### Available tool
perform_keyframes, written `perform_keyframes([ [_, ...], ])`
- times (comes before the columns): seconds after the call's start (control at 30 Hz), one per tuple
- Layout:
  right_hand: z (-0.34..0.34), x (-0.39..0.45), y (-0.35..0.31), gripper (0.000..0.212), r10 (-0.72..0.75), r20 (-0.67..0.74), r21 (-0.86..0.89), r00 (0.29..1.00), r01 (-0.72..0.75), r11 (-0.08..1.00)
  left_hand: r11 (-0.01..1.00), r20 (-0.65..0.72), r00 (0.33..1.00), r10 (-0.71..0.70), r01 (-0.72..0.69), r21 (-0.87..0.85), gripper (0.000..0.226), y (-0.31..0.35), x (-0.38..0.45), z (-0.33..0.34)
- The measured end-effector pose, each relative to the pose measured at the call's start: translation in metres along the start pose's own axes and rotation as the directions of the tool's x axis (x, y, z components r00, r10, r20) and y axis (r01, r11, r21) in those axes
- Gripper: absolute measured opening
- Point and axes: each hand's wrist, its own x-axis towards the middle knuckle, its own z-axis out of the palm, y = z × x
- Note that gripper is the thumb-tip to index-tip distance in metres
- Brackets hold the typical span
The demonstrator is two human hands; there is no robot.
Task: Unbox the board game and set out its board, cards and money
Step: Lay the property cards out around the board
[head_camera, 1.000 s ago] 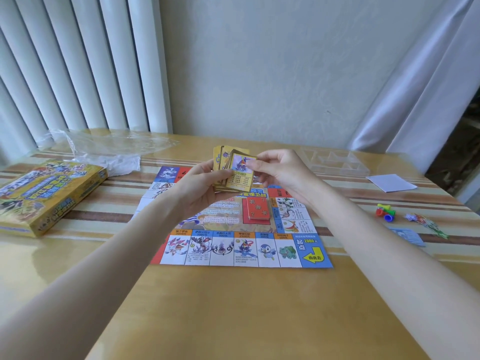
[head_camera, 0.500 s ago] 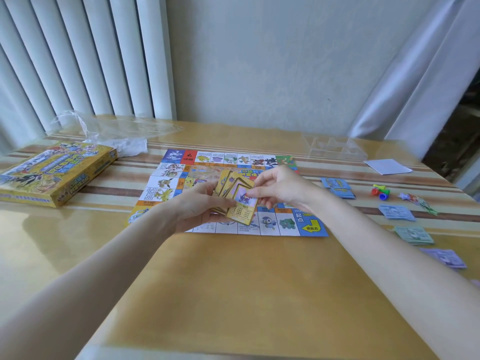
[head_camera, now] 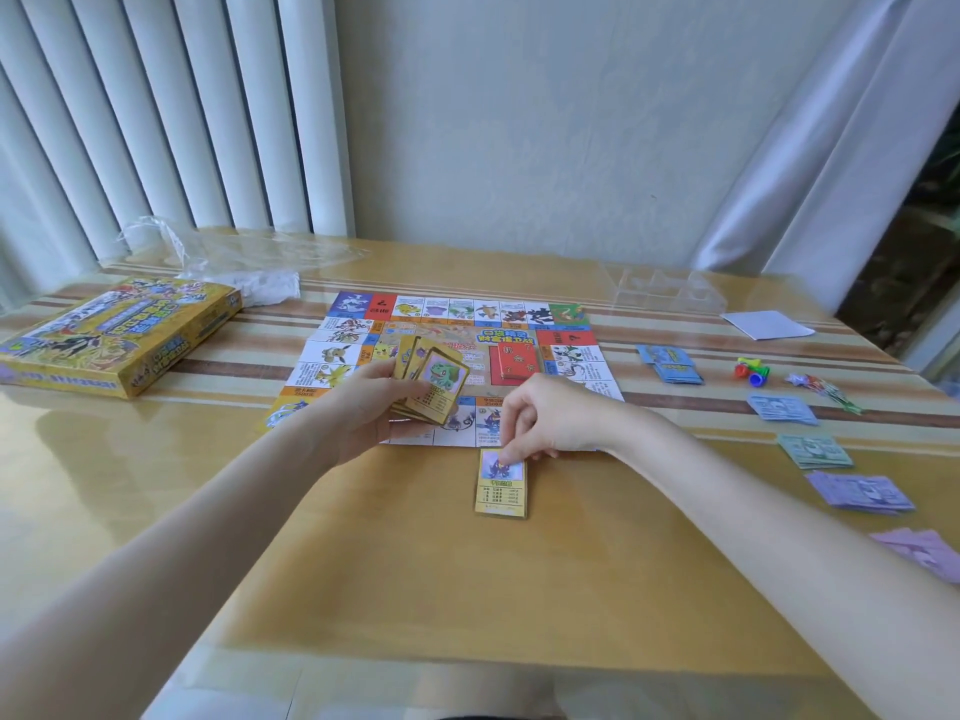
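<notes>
The colourful game board (head_camera: 457, 324) lies flat in the middle of the table, with a red card stack (head_camera: 514, 363) on its centre. My left hand (head_camera: 363, 407) grips a fanned stack of yellow cards (head_camera: 434, 387) above the board's near left part. One yellow card (head_camera: 500, 485) lies on the table just in front of the board's near edge. My right hand (head_camera: 545, 418) pinches its top end with curled fingertips. Piles of paper money lie at the right: blue (head_camera: 670, 363), pale blue (head_camera: 782, 409), green (head_camera: 813, 450), purple (head_camera: 860, 492) and lilac (head_camera: 922, 550).
The yellow game box (head_camera: 114, 335) sits at the left, with crumpled clear plastic wrap (head_camera: 234, 262) behind it. A clear plastic tray (head_camera: 665, 291), a white sheet (head_camera: 766, 324), coloured pawns (head_camera: 750, 370) and a small wrapped packet (head_camera: 826, 389) lie at the far right.
My right hand drew one yellow card from the stack and brought it down onto the table in front of the board. The left hand lowered with the stack. The view tilted down.
</notes>
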Motion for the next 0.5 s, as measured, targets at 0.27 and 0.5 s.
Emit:
perform_keyframes([
  [0.27,0.007,0.001,-0.002,0.023,-0.059,-0.097,-0.3,0.993,0.028,0.954,1.0,-0.032,0.999,-0.002,0.003,0.001,0.023,0.001,-0.002,0.003],
  [0.5,-0.014,0.001,-0.004,0.017,-0.006,-0.233,0.075,0.972,0.024,0.997,0.999,0.022,1.0,-0.022,0.023,-0.033,0.016,0.001,-0.005,0.019],
])
